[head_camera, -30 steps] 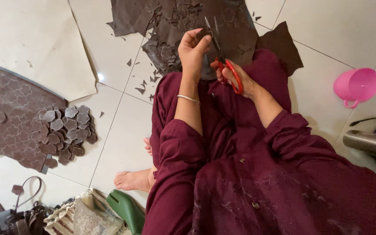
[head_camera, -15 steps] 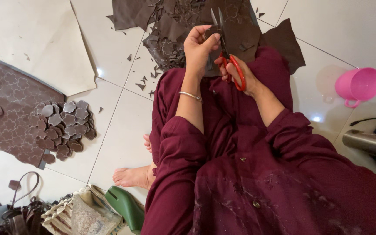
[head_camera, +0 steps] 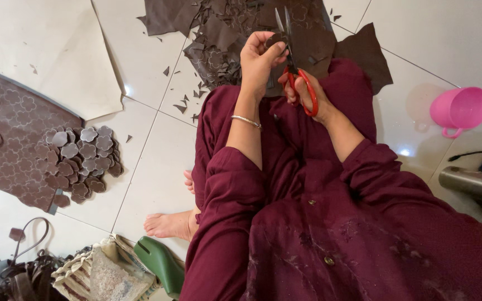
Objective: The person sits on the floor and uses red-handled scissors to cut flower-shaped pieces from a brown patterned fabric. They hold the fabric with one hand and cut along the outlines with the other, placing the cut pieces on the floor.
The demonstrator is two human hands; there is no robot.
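1. While the left hand (head_camera: pixel 260 56) pinches a small brown cut-out (head_camera: pixel 277 39) at its fingertips, the piece sits right at the blades, where its edge can be trimmed.
2. Just beside it, the right hand (head_camera: pixel 308 97) grips the red-handled scissors (head_camera: pixel 291 61), fingers through the loops, blades pointing away.
3. Beyond both hands lie brown scraps (head_camera: pixel 218 39).
4. Well off to the left hand's side, finished flower shapes (head_camera: pixel 82 159) are piled on a patterned brown sheet (head_camera: pixel 12 139), apart from the waste.
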